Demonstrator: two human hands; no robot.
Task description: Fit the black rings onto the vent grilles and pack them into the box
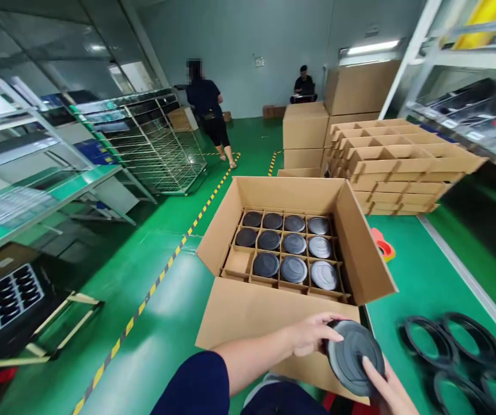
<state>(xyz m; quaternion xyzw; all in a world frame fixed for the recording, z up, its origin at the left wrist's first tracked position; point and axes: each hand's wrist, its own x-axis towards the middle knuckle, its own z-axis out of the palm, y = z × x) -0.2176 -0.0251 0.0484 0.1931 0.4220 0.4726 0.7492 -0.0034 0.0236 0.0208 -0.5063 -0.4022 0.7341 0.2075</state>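
A round dark grey disc (355, 357) with raised rings, lid-like in form, is held between both hands low in the view. My left hand (317, 336) grips its left edge, thumb over the top. From the right, my right hand (383, 383) closes on it with the thumb on its upper face; its other fingers are hidden beneath. Just beyond stands an open cardboard box (288, 195) with its flaps spread. Cardboard dividers split its inside, and similar dark discs (294, 269) sit in several compartments. Bare cardboard shows in the front-left compartment (238, 262).
Black rings (431, 343) lie on the green surface at right, near an orange-red part (383, 245). Stacked cardboard dividers (398, 155) and closed cartons (306, 127) stand behind the box. Left are a wire rack (156, 144) and workbench (49, 202). One person (204, 104) walks; another (303, 85) sits.
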